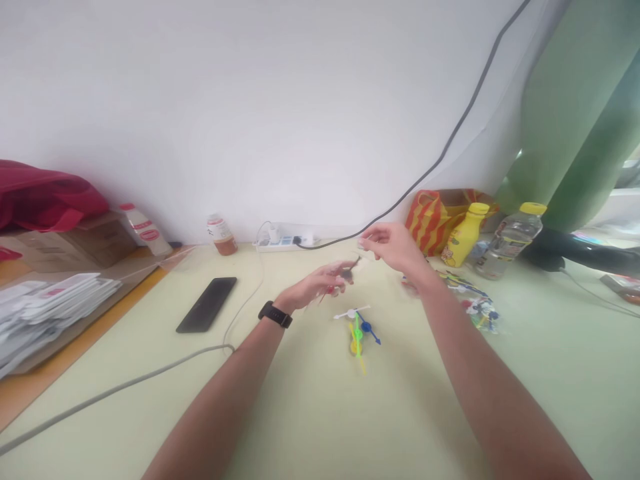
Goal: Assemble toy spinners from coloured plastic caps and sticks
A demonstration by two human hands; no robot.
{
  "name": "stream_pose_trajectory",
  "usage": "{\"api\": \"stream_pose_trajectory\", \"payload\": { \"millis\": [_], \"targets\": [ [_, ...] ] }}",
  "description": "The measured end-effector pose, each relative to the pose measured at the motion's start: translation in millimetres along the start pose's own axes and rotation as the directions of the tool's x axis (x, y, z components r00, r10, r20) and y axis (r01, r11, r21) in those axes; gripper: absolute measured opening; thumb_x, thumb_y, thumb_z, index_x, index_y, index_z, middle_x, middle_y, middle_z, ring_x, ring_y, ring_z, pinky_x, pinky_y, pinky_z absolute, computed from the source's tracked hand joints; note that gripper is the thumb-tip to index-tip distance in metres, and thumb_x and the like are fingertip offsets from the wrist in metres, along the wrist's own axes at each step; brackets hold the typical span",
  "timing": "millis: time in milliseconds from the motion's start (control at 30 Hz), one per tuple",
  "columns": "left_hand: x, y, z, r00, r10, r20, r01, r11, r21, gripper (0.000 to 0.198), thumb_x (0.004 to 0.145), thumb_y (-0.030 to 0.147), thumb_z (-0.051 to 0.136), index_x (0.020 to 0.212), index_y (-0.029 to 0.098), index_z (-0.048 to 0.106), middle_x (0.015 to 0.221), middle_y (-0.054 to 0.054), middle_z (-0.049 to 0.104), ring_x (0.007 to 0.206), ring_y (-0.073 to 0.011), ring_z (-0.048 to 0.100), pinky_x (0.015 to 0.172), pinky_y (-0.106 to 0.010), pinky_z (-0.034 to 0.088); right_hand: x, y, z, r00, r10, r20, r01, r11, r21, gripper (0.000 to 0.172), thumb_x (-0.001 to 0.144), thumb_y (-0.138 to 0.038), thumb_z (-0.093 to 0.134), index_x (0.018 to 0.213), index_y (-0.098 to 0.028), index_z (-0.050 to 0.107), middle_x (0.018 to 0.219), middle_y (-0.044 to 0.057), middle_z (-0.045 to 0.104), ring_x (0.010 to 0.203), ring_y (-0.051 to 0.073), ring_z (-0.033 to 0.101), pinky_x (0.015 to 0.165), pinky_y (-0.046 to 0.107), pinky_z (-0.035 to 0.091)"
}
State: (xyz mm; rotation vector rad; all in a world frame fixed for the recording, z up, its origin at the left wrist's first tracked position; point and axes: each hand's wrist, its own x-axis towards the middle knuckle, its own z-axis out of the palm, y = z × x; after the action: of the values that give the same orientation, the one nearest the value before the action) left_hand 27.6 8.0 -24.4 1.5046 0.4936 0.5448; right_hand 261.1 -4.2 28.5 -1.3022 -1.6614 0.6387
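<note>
Small dark piece (pixel 351 268), raised off the pale green table (pixel 310 413) between both hands, likely lifted so that fingertips can reach it from 2 sides. Pinched at its near end by the left hand (pixel 315 288), thumb and forefinger pressed together on it, with a red sliver (pixel 329 292) just below the fingers. Met at its far end by the right hand (pixel 393 248), fingers curled and drawn together; too blurred to tell whether actually gripping. Directly beneath, lying crossed on the table: about 4 coloured plastic sticks (pixel 358 328), white, blue, green and yellow, probably kept there for easy reach. Just right of the right forearm, a clear packet (pixel 477 308) of more coloured pieces. Well off to the left, a black phone (pixel 207 304), out of the way.
</note>
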Motion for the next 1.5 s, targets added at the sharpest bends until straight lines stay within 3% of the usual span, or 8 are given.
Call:
{"api": "stream_pose_trajectory", "payload": {
  "millis": [200,367,533,600,900,1100,1300,1500],
  "targets": [
    [-4,0,-7.2,0.999,-0.039,-0.009,0.039,0.999,-0.019,0.063,0.083,0.041,0.07,0.144,0.026,0.058,0.116,-0.012,0.064,0.084,-0.0187,0.057,0.069,-0.029,0.042,-1,-3,-5,1.0,-0.02,0.008,0.02,0.998,-0.053,0.026,0.089,-0.042,0.065,0.091,-0.018,0.074,0.084,0.006,0.076,0.063,0.014,0.062,0.059,0.024,0.049],
    [-8,8,-19.8,0.944,0.068,-0.323,-0.139,0.969,-0.204,0.059,0.088,0.054,0.057,0.138,0.021,0.062,0.122,-0.014,0.063,0.092,-0.0226,0.062,0.076,-0.034,0.05,-3,15,-12,0.971,0.136,0.196,-0.044,0.91,-0.412,0.015,0.084,-0.031,0.067,0.082,-0.019,0.075,0.088,0.006,0.077,0.075,0.018,0.065,0.063,0.025,0.046],
    [-11,13,-27.6,0.901,0.041,-0.433,-0.199,0.924,-0.326,0.053,0.092,0.058,0.054,0.13,0.022,0.064,0.118,-0.01,0.066,0.088,-0.0201,0.064,0.076,-0.034,0.052,-10,32,4,0.608,0.379,0.697,0.051,0.858,-0.511,0.022,0.067,-0.027,0.08,0.089,-0.024,0.079,0.093,0.002,0.077,0.079,0.018,0.068,0.061,0.023,0.044],
    [-11,12,-28.1,0.898,0.015,-0.439,-0.172,0.933,-0.318,0.057,0.091,0.061,0.055,0.13,0.021,0.063,0.117,-0.012,0.067,0.088,-0.0218,0.065,0.075,-0.035,0.053,-10,36,13,0.554,0.388,0.736,0.093,0.85,-0.518,0.02,0.066,-0.026,0.079,0.086,-0.023,0.079,0.089,0.001,0.077,0.077,0.017,0.067,0.06,0.022,0.043],
    [-6,3,-29.5,0.923,-0.068,-0.379,-0.098,0.91,-0.403,0.072,0.088,0.078,0.051,0.127,0.018,0.065,0.111,-0.013,0.068,0.076,-0.0195,0.061,0.066,-0.032,0.049,-8,22,-5,0.704,0.106,0.702,0.015,0.986,-0.165,0.012,0.08,-0.028,0.07,0.085,-0.017,0.074,0.073,0.003,0.072,0.066,0.016,0.064,0.061,0.024,0.048],
    [-4,-2,-28.4,0.934,-0.11,-0.34,0.003,0.953,-0.302,0.074,0.086,0.08,0.052,0.127,0.019,0.064,0.104,-0.01,0.067,0.074,-0.0181,0.059,0.064,-0.029,0.044,-5,9,-26,0.975,0.022,0.219,-0.06,0.984,0.166,0.012,0.078,-0.027,0.073,0.085,-0.016,0.074,0.076,0.006,0.074,0.067,0.016,0.065,0.066,0.027,0.054],
    [-3,-3,-18.2,0.974,-0.144,-0.178,0.108,0.975,-0.195,0.073,0.09,0.08,0.043,0.128,0.021,0.066,0.102,-0.01,0.067,0.072,-0.0173,0.054,0.066,-0.029,0.041,6,16,-32,0.978,0.079,-0.193,-0.003,0.931,0.364,0.008,0.073,-0.023,0.069,0.078,-0.019,0.073,0.068,0.003,0.071,0.058,0.013,0.061,0.057,0.024,0.049],
    [-2,-1,-11.0,0.983,-0.148,-0.113,0.131,0.981,-0.143,0.077,0.092,0.081,0.037,0.131,0.021,0.066,0.1,-0.01,0.067,0.068,-0.0171,0.049,0.068,-0.03,0.042,0,8,-28,0.998,-0.007,-0.058,0.024,0.951,0.308,0.011,0.072,-0.024,0.071,0.08,-0.018,0.076,0.07,0.004,0.072,0.062,0.014,0.062,0.062,0.026,0.051]
  ]
}}
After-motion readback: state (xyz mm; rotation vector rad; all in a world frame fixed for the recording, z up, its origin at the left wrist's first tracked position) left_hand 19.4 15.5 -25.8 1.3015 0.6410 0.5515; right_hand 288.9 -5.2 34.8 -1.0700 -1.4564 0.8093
